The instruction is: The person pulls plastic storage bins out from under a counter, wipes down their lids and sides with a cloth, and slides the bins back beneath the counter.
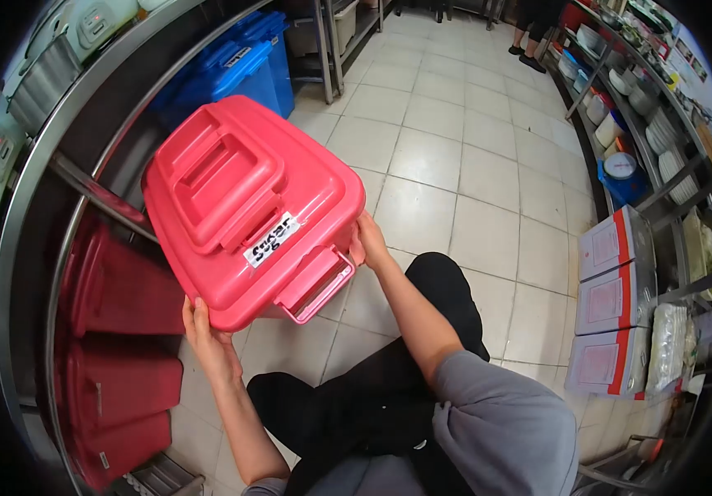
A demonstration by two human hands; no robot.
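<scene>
A large pinkish-red lidded storage bin is between my two hands, in front of the steel rack on the left. A white label with handwriting that looks like "Sugar" is stuck on its lid, and a handle shows at the near end. My left hand grips the bin's near left corner, thumb at the lid's edge. At the near right corner, my right hand holds the side, with its fingers partly hidden behind the bin. The bin's underside is out of sight.
Red bins and blue bins stand under the steel rack. White boxes with red stripes are stacked at right, beside shelves with plates. A person's feet show far back on the tiled floor.
</scene>
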